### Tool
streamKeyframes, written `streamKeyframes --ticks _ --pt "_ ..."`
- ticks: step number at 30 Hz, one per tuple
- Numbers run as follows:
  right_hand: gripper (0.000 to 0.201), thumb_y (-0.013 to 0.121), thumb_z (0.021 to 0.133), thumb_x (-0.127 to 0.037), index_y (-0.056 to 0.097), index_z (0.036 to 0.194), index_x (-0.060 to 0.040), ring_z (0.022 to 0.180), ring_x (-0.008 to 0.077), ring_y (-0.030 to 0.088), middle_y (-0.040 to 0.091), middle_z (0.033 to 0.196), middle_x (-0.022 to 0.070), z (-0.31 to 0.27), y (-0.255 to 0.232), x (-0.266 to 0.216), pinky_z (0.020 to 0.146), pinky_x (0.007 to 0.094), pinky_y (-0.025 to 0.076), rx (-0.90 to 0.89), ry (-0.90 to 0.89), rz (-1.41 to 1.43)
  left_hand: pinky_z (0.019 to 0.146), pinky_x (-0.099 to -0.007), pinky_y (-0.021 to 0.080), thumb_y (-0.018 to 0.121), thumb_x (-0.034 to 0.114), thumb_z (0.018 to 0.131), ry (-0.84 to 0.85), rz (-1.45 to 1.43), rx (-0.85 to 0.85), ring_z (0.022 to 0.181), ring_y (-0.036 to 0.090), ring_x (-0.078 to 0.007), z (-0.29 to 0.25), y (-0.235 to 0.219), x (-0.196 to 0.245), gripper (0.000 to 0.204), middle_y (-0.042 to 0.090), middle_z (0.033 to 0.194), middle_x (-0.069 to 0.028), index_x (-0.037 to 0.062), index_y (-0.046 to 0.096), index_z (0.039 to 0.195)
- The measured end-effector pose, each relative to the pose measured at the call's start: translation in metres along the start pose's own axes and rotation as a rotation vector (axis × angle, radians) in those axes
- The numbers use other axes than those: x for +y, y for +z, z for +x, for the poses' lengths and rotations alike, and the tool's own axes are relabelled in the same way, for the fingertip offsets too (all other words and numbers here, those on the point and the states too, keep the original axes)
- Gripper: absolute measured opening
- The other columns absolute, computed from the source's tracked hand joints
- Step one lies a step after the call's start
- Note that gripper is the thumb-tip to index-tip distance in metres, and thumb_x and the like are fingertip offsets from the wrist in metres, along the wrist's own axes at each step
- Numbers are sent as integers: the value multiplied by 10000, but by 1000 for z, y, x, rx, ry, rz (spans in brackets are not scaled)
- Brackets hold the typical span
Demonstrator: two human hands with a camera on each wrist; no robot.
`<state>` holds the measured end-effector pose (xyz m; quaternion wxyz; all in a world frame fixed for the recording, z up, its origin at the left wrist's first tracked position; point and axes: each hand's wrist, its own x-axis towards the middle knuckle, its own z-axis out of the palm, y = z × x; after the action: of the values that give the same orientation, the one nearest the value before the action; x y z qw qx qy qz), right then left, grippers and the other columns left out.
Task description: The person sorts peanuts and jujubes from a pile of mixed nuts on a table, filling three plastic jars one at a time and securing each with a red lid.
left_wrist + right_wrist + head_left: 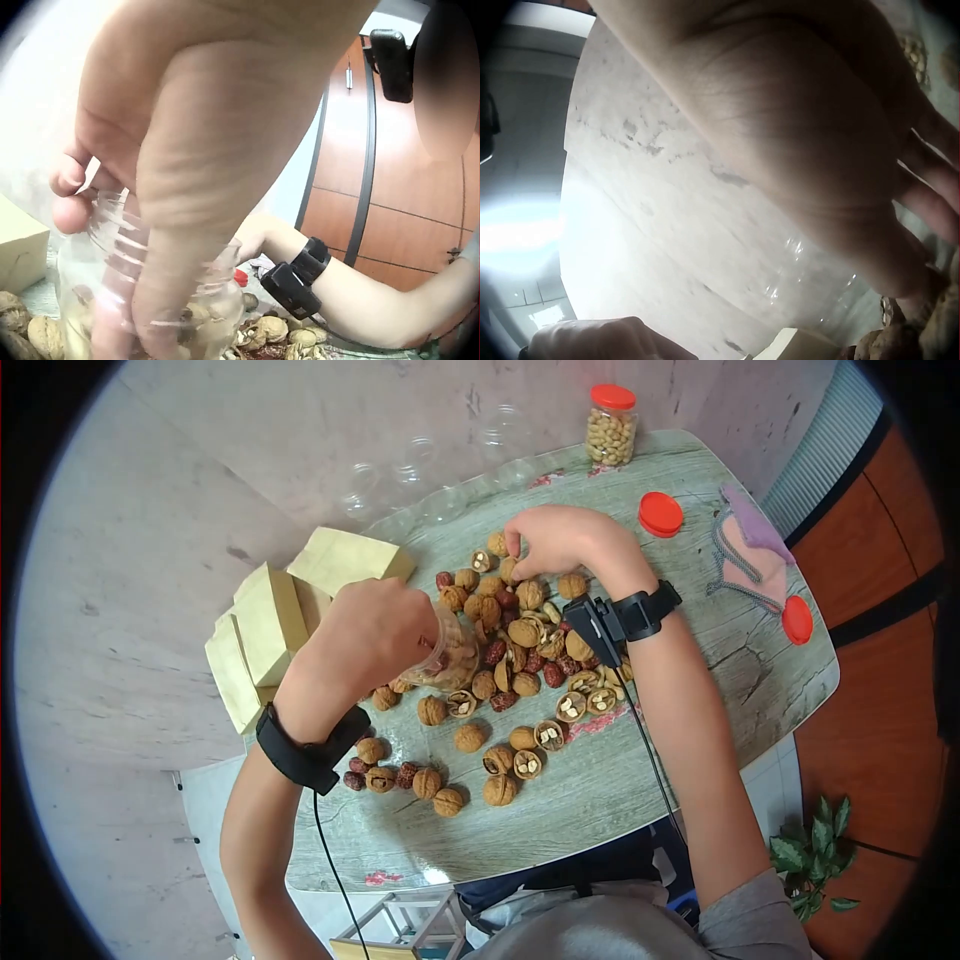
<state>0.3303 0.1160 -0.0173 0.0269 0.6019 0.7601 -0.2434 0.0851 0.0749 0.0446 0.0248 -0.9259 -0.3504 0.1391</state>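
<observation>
My left hand is at the mouth of a clear plastic jar that holds pale nuts. In the left wrist view the thumb and a finger reach down inside the jar, while two curled fingertips stay outside at the rim. I cannot tell whether they pinch anything inside. My right hand has thumb and forefinger pinching a walnut at the far edge of the pile. Walnuts, red dates and cracked shells lie scattered over the table.
Cream-coloured boxes stand at the left against the wall. Transparent jars line the back. A red-lidded jar of nuts stands at the far right, with loose red lids and a pink and purple cloth nearby.
</observation>
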Motion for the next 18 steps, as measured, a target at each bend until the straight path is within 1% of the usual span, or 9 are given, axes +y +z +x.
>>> streamKeyframes --ticks 2,4,5,7,9,11,13,15,18 --pt "452 829 855 -350 693 1182 -69 1034 323 704 739 1114 158 -2 0 2 869 436 559 26 -14 24 631 -432 541 740 161 761 13 16 31 701 680 -346 -3 -4 1 83 659 662 -133 102 764 708" --pt "420 848 833 -316 705 1135 -61 990 307 714 747 1064 162 0 0 2 831 427 565 -18 75 -19 644 -436 540 752 175 759 23 28 62 707 680 -349 -9 -10 2 76 662 661 -130 111 781 730" --pt "420 848 833 -316 705 1135 -61 990 307 714 747 1064 162 0 -1 1 831 427 565 -18 74 -20 664 -425 535 763 185 775 -25 -61 51 710 676 -328 -13 -17 1 78 700 706 -108 120 805 787" --pt "388 864 806 -259 708 1097 -55 958 294 719 752 1043 150 1 -6 1 806 426 568 -147 263 32 685 -413 530 775 195 791 -71 -150 41 712 672 -308 -21 -26 0 100 739 750 -85 129 828 843" --pt "371 862 804 -238 708 1086 -53 965 295 717 752 1048 144 -2 -7 2 811 428 567 -170 251 30 713 -387 535 804 194 809 -61 -214 185 735 672 -259 -31 -31 0 124 778 827 -44 137 844 912" --pt "355 861 802 -216 707 1076 -51 973 296 716 753 1052 138 0 -4 8 817 430 566 -191 241 26 713 -371 531 813 182 818 -100 -245 223 757 672 -230 -44 -43 5 127 778 846 -41 117 829 925" --pt "329 858 800 -196 713 1057 -52 988 306 711 755 1053 119 6 7 13 832 428 562 -4 80 -68 712 -354 526 822 170 826 -137 -277 261 779 671 -201 -53 -46 5 134 778 864 -38 97 815 939" --pt "325 856 802 -195 718 1061 -56 998 316 708 756 1058 117 8 10 10 839 425 559 -19 95 -62 688 -320 505 813 131 843 -222 -450 344 793 667 -138 -62 -45 0 176 762 858 -36 58 761 995" --pt "329 853 804 -192 726 1079 -65 1000 328 706 756 1056 119 16 16 9 842 426 557 -37 93 -55 649 -320 511 791 103 877 -330 -598 391 715 678 -173 -73 -36 -10 162 737 802 -61 24 696 983"
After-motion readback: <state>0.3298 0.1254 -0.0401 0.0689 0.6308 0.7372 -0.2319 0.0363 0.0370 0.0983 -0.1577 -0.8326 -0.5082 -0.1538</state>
